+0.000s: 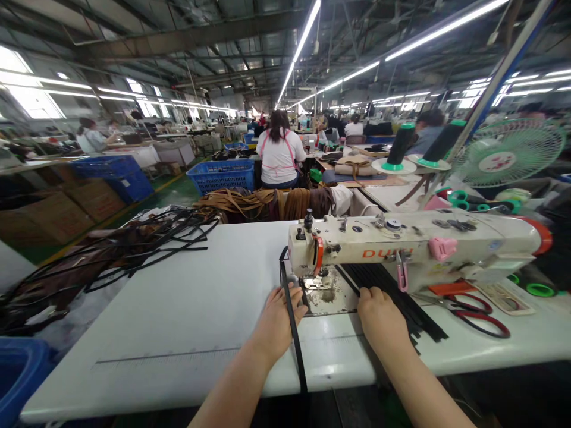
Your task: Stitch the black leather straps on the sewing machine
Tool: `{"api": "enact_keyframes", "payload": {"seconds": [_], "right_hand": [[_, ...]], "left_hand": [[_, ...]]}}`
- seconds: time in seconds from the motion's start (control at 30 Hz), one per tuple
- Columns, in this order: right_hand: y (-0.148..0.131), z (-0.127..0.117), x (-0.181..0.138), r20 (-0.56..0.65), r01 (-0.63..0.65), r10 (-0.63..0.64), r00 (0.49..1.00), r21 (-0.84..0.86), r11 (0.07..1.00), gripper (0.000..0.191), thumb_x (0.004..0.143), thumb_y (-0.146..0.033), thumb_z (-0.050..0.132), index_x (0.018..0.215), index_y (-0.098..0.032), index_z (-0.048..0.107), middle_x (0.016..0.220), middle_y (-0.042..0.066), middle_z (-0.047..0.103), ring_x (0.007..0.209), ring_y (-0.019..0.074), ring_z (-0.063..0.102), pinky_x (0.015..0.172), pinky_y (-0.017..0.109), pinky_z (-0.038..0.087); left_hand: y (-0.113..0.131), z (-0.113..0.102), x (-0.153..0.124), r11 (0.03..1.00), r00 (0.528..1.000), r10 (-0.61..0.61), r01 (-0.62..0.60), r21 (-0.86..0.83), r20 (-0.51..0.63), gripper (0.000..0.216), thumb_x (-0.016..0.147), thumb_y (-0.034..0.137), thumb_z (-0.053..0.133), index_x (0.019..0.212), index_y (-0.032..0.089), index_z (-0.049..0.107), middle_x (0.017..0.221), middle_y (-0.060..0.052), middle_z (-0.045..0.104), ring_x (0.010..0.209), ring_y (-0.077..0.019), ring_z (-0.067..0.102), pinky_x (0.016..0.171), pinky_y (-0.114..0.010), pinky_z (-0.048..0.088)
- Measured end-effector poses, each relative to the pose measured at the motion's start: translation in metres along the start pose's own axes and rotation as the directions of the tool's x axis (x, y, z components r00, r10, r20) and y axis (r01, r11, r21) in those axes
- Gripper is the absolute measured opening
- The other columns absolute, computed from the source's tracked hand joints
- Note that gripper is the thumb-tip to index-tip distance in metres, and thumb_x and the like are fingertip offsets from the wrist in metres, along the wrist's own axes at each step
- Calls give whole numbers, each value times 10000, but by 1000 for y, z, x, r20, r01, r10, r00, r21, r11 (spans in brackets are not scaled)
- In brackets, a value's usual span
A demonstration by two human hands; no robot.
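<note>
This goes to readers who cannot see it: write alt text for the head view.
A person's left hand lies flat at a sewing machine, a black strap crossing its back; the right hand is beside black strips under the machine's arm. Red-handled scissors lie to the right on the white table, and a co-worker ahead faces away.

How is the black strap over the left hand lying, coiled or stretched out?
Stretched out: the strap bends beside the sewing machine, crosses over the left hand and reaches the front edge of the table.
</note>
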State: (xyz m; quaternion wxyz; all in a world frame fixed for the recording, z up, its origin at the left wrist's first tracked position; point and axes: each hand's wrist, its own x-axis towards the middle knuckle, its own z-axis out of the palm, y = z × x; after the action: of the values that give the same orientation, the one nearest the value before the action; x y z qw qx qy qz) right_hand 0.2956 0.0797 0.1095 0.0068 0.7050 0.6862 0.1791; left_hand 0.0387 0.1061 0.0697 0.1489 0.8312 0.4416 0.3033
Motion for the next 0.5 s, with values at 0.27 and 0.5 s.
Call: {"api": "enact_keyframes", "payload": {"seconds": [0.27, 0.5], "right_hand": [[0, -3, 0, 34, -11, 8, 999, 92, 996, 222, 951, -60, 501, 991, -110, 714, 936, 160, 699, 900, 281, 689, 734, 340, 518], [-2, -14, -10, 187, -197, 99, 977, 630, 752, 391, 862, -173, 528, 1207, -129, 707, 944, 93, 717, 844, 229, 693, 788, 328, 519]], "left_hand": [[-3, 2, 0, 1000, 1000, 16, -16, 14, -17, 333, 1045, 270, 527, 1356, 238, 645, 1406, -83, 673, 1399, -283, 569, 1227, -566, 437], [-1, 1, 2, 999, 1000, 3, -4, 54, 8, 305, 1042, 260, 539, 1325, 210, 640, 1432, -93, 653, 1425, -292, 538, 1234, -573, 417]]}}
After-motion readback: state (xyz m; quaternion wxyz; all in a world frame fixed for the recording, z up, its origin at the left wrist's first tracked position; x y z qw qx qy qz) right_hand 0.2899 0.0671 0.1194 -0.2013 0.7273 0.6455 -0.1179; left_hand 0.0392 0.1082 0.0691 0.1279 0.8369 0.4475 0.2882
